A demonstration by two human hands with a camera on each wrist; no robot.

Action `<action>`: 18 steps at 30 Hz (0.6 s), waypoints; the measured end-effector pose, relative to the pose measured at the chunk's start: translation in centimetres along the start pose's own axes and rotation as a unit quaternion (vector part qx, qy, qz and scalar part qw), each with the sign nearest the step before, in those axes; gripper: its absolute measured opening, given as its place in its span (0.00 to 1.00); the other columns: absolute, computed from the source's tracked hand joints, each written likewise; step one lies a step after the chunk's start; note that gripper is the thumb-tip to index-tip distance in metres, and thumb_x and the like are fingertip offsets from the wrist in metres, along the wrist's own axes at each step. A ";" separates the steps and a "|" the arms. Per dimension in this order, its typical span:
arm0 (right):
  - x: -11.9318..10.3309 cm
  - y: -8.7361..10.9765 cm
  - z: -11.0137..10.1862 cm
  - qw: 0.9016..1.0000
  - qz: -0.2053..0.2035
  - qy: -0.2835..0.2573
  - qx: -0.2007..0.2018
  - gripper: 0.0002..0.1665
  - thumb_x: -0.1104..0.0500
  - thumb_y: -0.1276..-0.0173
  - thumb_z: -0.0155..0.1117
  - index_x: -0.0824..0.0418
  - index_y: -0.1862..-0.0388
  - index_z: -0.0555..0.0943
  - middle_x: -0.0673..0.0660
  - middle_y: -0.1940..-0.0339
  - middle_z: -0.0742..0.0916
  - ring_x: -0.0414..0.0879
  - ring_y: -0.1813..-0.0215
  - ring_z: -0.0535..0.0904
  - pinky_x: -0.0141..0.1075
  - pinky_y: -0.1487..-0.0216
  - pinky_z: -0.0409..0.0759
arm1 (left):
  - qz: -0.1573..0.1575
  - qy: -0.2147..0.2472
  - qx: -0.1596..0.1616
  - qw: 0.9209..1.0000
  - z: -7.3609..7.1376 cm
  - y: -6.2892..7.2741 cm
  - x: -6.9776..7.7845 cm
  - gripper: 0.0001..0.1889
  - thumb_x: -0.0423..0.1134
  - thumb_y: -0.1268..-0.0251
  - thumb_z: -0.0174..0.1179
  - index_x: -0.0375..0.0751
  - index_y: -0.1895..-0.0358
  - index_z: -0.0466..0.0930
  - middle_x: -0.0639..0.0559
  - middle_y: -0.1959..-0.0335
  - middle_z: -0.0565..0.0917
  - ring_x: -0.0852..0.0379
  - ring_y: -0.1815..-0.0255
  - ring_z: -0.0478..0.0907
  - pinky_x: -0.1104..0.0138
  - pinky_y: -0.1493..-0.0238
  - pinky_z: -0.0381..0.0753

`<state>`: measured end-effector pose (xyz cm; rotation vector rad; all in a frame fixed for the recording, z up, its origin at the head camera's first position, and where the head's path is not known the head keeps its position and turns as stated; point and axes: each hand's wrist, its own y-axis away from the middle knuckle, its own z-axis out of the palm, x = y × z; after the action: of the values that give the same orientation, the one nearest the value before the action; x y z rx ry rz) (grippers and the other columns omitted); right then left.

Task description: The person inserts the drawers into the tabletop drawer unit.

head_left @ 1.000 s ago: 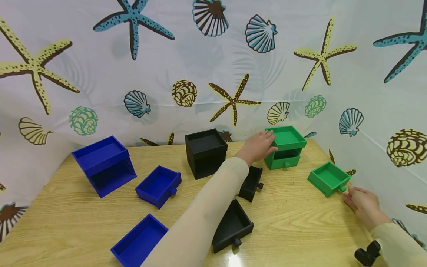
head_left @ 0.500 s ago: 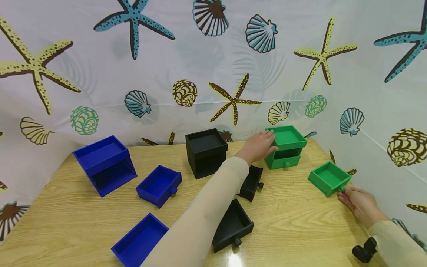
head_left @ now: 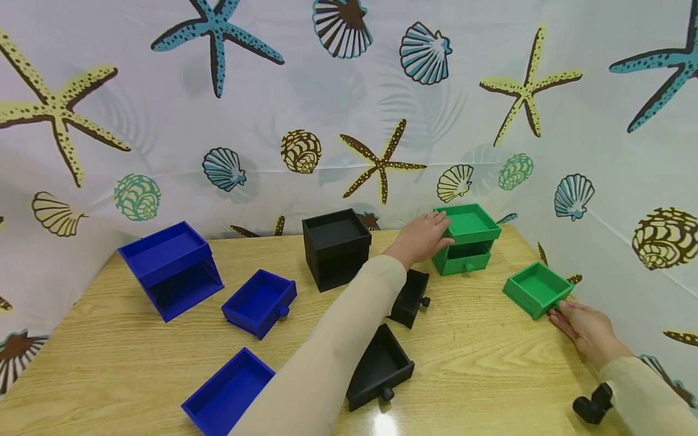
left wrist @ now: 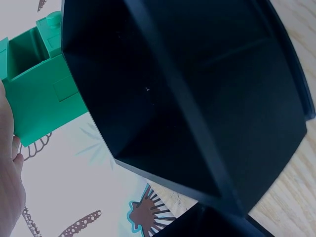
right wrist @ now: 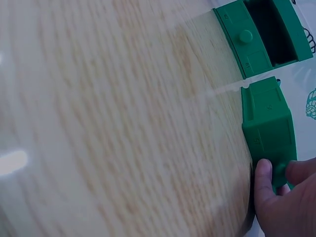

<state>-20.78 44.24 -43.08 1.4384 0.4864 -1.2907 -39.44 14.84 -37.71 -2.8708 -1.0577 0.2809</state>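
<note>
Against the left side of a small green drawer cabinet (head_left: 470, 224) lies my left hand (head_left: 421, 239), its fingers mostly straight along the upper edge. The cabinet's upper slot is vacant; a knobbed drawer (head_left: 463, 267) fills the lower one. To its right, a loose green drawer (head_left: 537, 289) rests on the table. My right hand (head_left: 589, 330) pinches that drawer's knob (right wrist: 279, 172) between thumb and finger, as the right wrist view shows. Only part of the left hand (left wrist: 10, 177) appears in the left wrist view, beside the green cabinet (left wrist: 44, 98).
A black cabinet (head_left: 335, 233) stands mid-table, with two black drawers (head_left: 410, 303) in front, partly behind the left sleeve (head_left: 332, 345). Farther left are a blue cabinet (head_left: 163, 251) and two blue drawers (head_left: 259, 303). A patterned cloth (head_left: 262, 109) hangs behind and at the right.
My right hand has moved slightly left and forward to the green drawer's knob and now pinches it. The left hand stays at the green cabinet.
</note>
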 end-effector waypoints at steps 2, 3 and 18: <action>0.1 -0.1 -0.1 1.000 -0.005 0.004 -0.003 0.06 0.67 0.25 0.49 0.62 0.52 0.69 0.50 0.75 0.84 0.39 0.69 0.84 0.30 0.56 0.82 | 0.001 0.000 0.001 1.000 0.0 0.0 0.0 0.33 0.58 0.23 0.38 0.42 0.24 0.55 0.46 0.23 0.56 0.52 0.24 0.51 0.64 0.26 0.48; 0.1 -0.2 -0.2 1.000 -0.009 0.007 -0.004 0.06 0.67 0.25 0.49 0.62 0.51 0.68 0.49 0.74 0.83 0.38 0.69 0.84 0.30 0.56 0.82 | 0.001 0.000 0.003 1.000 0.0 -0.1 -0.1 0.33 0.58 0.23 0.38 0.41 0.24 0.55 0.46 0.24 0.56 0.52 0.24 0.51 0.64 0.26 0.49; 0.3 -0.7 -0.6 0.996 -0.015 -0.075 -0.051 0.11 0.73 0.30 0.53 0.61 0.69 0.77 0.51 0.73 0.82 0.39 0.68 0.83 0.28 0.55 0.81 | -0.001 0.007 0.003 1.000 -0.2 0.2 0.0 0.33 0.58 0.23 0.39 0.41 0.24 0.55 0.46 0.23 0.55 0.52 0.24 0.51 0.64 0.26 0.48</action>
<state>-20.96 44.91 -43.78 1.2430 0.4684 -1.3672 -39.27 14.70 -37.51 -2.8613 -1.0558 0.2637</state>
